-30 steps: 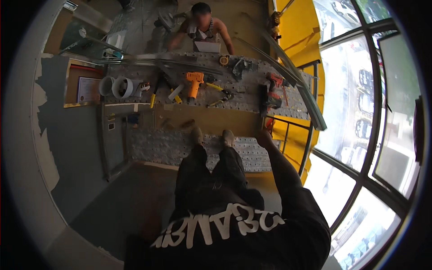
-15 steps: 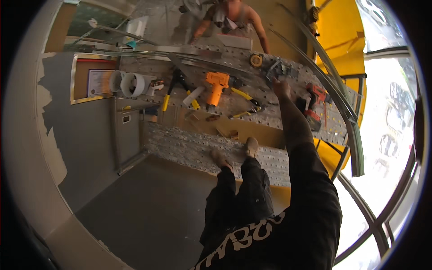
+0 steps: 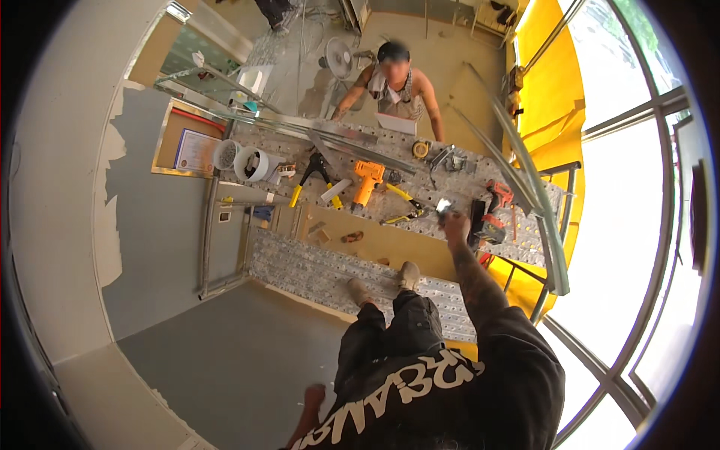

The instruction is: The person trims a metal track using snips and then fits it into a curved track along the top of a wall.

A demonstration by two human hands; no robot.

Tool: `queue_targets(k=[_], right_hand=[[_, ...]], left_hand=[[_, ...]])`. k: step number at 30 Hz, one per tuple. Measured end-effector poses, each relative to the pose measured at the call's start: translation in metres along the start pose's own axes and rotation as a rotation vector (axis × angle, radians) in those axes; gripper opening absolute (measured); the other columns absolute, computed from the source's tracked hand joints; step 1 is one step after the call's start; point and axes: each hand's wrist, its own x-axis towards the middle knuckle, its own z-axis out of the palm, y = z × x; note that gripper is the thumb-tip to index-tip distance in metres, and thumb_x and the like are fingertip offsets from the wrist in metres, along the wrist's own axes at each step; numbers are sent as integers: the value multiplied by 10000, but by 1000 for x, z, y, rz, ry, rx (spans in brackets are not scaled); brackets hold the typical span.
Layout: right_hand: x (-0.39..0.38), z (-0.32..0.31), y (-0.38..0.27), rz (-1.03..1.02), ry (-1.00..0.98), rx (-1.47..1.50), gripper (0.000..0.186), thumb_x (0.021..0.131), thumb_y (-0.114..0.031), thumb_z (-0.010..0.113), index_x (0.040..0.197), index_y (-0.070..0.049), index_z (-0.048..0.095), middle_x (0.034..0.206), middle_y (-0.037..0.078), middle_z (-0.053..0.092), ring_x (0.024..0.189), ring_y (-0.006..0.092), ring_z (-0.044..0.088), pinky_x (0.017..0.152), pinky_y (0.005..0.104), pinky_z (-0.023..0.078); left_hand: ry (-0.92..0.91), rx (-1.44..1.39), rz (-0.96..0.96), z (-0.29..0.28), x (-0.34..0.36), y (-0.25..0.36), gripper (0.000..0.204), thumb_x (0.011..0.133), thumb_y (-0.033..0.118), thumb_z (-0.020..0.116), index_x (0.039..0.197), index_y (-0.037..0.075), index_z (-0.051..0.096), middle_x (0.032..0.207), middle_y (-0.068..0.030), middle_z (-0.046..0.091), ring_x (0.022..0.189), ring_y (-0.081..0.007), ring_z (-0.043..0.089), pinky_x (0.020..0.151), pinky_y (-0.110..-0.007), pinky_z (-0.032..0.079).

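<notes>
Our right hand (image 3: 456,227) has come back toward us: half a second ago it was up by the dark tool (image 3: 455,160), and now it is at the near edge of the holey metal surface (image 3: 466,182). Our left hand (image 3: 315,395) has come into sight too, low down near our shirt (image 3: 420,386).

Our right hand's fingers look bent. At their tips is a small shiny thing (image 3: 444,205), at the near side of the surface. It is too bright and small for us to tell what it is, or if the fingers pinch it. Our left hand is well apart from the surface, and we cannot tell if it is spread or curled.

Just left of the shiny thing lie the yellow-handled pliers (image 3: 400,193). Right of our hand is a red and black drill (image 3: 499,195). Further left we see an orange power tool (image 3: 367,178), then big black cutters (image 3: 318,165) with yellow handles, then two white tubs (image 3: 244,165). A yellow roll (image 3: 421,149) sits next to the dark tool. Across the surface is another person (image 3: 397,94), with a white board (image 3: 396,123) in front.
</notes>
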Motion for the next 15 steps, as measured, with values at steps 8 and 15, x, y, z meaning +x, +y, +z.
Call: queue_targets(k=[8,15], right_hand=[[-233,-84,-186,-587,-409,-87,281,867,-259,737,846,-13,603,741,143,672,689,269,695,610,385,538],[-320,-103,-271,-985,-636,-148,308,822,-216,766,998,-43,582,967,144,650,852,353,684,706,440,553]], left_hand=[[216,-1755,559,-286,19,206,445,998,245,603,1351,6,475,1131,-84,588,1013,-166,615,922,-315,510],[125,-1948,804,-337,-2,251,539,1017,315,582,1438,63,361,1180,-109,593,1005,-197,632,875,-383,543]])
